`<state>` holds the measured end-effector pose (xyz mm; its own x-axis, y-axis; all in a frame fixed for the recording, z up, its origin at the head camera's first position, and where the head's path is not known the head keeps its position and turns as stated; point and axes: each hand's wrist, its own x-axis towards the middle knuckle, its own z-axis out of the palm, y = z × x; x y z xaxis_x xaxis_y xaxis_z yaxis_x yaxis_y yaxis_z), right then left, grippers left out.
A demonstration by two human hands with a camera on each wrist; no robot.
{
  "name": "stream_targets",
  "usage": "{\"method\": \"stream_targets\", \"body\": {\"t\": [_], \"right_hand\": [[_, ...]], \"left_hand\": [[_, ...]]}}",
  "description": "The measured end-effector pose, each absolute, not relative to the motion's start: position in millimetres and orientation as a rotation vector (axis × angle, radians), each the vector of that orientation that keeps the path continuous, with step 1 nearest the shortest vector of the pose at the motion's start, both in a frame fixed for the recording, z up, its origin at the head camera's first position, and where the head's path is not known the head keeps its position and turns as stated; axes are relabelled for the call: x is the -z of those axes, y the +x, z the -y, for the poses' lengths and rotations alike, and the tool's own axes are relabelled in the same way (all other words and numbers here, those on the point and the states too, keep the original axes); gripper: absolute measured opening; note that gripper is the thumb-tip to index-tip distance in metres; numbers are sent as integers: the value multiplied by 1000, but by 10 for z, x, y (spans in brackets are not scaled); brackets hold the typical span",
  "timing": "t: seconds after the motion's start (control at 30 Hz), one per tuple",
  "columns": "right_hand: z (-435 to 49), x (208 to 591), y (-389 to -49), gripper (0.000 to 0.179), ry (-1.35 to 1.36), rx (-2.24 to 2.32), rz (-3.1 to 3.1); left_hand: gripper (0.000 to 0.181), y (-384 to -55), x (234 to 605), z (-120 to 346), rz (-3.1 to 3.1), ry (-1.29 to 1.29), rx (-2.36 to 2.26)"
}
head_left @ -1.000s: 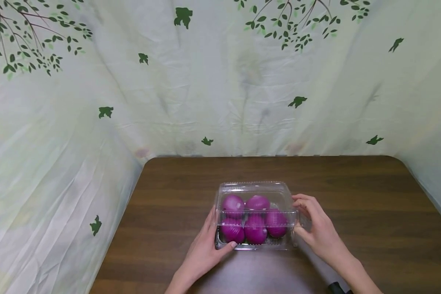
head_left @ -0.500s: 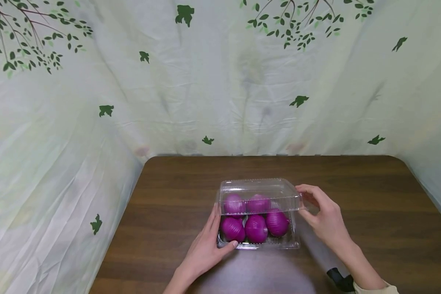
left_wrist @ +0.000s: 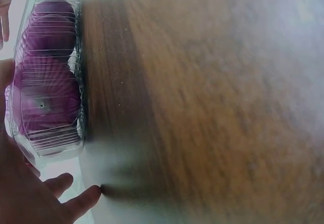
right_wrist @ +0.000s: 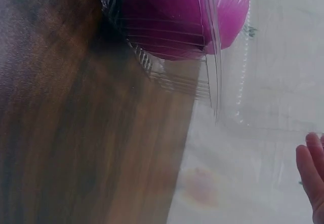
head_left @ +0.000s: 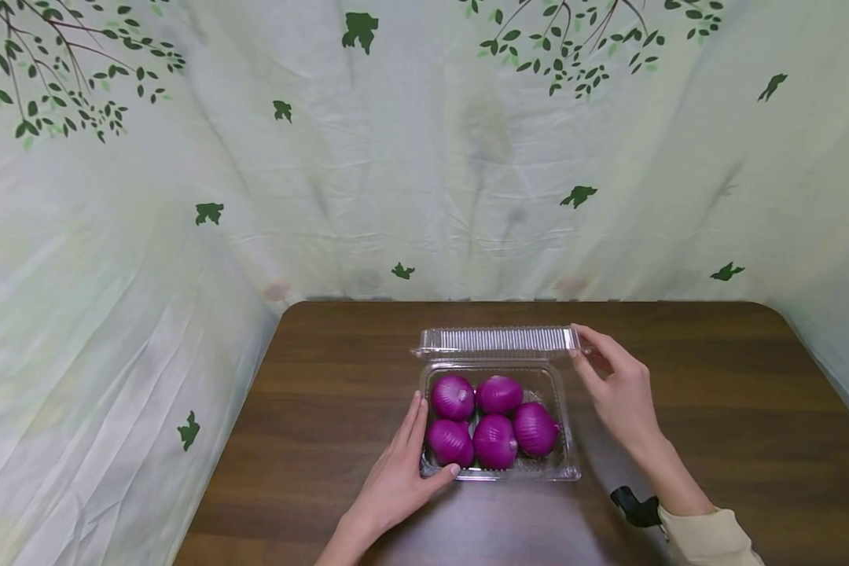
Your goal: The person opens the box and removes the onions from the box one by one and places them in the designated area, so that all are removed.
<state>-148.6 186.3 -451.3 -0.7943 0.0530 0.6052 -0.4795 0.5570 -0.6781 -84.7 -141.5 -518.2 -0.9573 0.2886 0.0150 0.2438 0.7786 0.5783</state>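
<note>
A clear plastic clamshell container [head_left: 570, 440] stands on the table, holding several peeled red onions [head_left: 495, 442]. Its hinged lid [head_left: 498, 340] is swung up and stands nearly upright at the back. My left hand [head_left: 392, 475] steadies the container, straight fingers along its left side and thumb on the front rim. In the left wrist view, fingers [left_wrist: 83, 203] extend past the container's ribbed wall [left_wrist: 55, 145]. My right hand [head_left: 619, 393] pinches the lid's right edge between thumb and fingers. The right wrist view looks partly through the clear lid [right_wrist: 283, 72] near an onion [right_wrist: 167, 16].
The brown wooden table [head_left: 325, 377] spreads around the container. A pale cloth backdrop [head_left: 431, 157] with printed leaves hangs behind and at the sides. A black device [head_left: 633, 507] sits at my right wrist, beside a cream sleeve [head_left: 707, 534].
My right hand has raised the lid from over the onions up and back, and the onions now lie uncovered. My left hand has stayed at the container's front left corner.
</note>
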Motion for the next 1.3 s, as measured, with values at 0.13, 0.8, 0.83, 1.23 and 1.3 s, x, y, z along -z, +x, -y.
{"method": "stream_targets", "body": {"t": [0.13, 0.8, 0.83, 1.23, 1.3], "right_hand": [[-1844, 4514, -1548, 34, 253, -1224, 2244], [-1836, 4779, -1942, 19, 86, -1452, 2318], [-1842, 4798, -1972, 20, 83, -1463, 2317], [-1853, 5003, -2314, 29, 23, -1491, 2389], [-1851, 5048, -2346, 32, -2, -1499, 2413]], "left_hand": [[105, -845, 5179, 1419, -2894, 423, -910], [103, -854, 5180, 1404, -2893, 414, -941], [103, -855, 5181, 1403, -2891, 417, -949], [104, -838, 5192, 1404, -2871, 414, -982], [104, -836, 5187, 1404, -2880, 419, -985]]}}
